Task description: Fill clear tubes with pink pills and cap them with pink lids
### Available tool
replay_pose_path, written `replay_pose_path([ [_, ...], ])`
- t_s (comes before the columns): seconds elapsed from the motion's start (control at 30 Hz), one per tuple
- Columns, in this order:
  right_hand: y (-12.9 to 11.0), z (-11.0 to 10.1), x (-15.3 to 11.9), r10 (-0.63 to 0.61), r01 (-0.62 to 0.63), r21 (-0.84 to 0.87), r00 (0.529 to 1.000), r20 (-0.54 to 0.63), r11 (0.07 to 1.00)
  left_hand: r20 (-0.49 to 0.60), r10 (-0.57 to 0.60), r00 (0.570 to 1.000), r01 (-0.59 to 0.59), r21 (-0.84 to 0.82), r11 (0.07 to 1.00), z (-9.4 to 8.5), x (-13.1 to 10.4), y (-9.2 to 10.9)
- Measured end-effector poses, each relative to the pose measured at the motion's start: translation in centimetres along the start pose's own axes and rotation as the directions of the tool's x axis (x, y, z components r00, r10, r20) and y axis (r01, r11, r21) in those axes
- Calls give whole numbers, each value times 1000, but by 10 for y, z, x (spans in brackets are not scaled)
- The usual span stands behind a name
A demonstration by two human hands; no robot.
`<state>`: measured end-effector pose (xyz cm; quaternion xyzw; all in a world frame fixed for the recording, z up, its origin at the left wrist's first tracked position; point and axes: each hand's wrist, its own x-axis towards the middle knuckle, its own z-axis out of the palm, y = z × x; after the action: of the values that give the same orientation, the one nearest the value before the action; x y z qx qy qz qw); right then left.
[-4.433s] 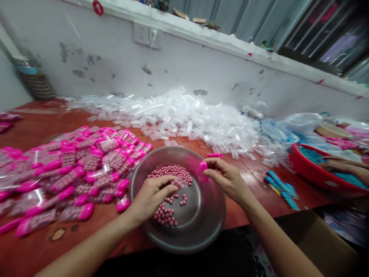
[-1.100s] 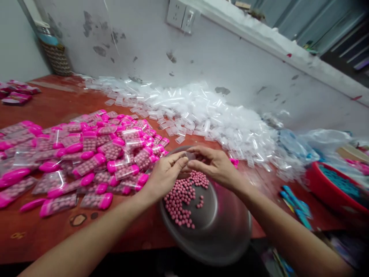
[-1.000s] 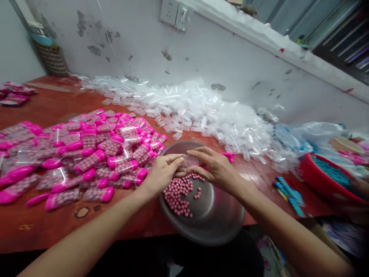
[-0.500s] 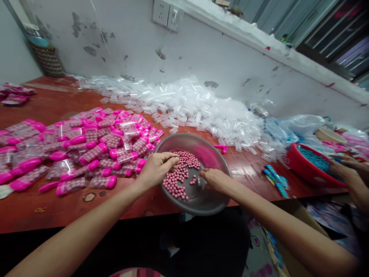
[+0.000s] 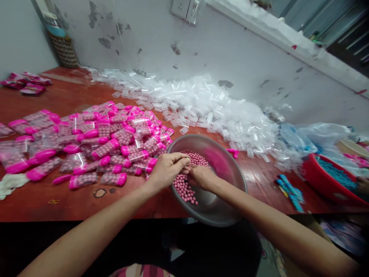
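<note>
A grey metal bowl (image 5: 230, 181) holds loose pink beads (image 5: 184, 188), heaped toward its left side. Over them my two hands meet, fingertips close together. My left hand (image 5: 170, 169) is closed in a pinch at the bowl's left rim; what it grips is hidden. Inside the bowl, my right hand (image 5: 203, 177) is closed with fingers curled down just above the beads. The clear plastic case seen in it earlier is now covered by the fingers. Left of the bowl lies a pile of bead-filled clear cases with pink caps (image 5: 123, 138).
Empty clear plastic cases (image 5: 207, 104) are heaped along the wall. Pink pieces (image 5: 233, 152) and blue packets (image 5: 291, 192) lie right of the bowl. A red basin (image 5: 309, 169) of blue beads stands farther right, another person's hand (image 5: 362, 185) at its edge.
My right hand has moved left across the bowl to meet my left hand. The clear case at its fingers has gone out of sight. The whole view has shifted a little.
</note>
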<state>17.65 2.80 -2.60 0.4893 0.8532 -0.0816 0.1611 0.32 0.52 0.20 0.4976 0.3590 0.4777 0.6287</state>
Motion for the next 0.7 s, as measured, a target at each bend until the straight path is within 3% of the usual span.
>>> replay_pose_path([
  [0.2,-7,-5,13,-87,101,173,993,-86,980,-38,30,999,-28,48,998,-2,-2,-2],
  [0.27,-5,-9,8,-68,113,391,990,-127,914,-67,30,997,-29,12,1000,-1,-3,-3],
  [0.3,-4,-11,3,-45,118,562,989,-142,818,-88,48,995,-47,5,999,0,-3,-3],
  [0.37,-1,-15,-9,18,133,872,987,-160,470,-136,124,983,-117,54,992,1,-4,-4],
  [0.43,-1,-18,-23,73,164,979,982,-174,122,-139,194,971,-171,165,971,3,-3,-4],
  [0.5,-3,-21,-36,116,197,978,975,-189,-68,-67,193,979,-170,258,951,6,-2,-2],
  [0.6,-7,-27,-51,154,220,964,968,-197,-151,125,106,987,-134,239,962,14,1,3],
  [0.7,-8,-33,-61,219,236,968,952,-214,-81,266,-1,964,1,-2,1000,23,5,5],
])
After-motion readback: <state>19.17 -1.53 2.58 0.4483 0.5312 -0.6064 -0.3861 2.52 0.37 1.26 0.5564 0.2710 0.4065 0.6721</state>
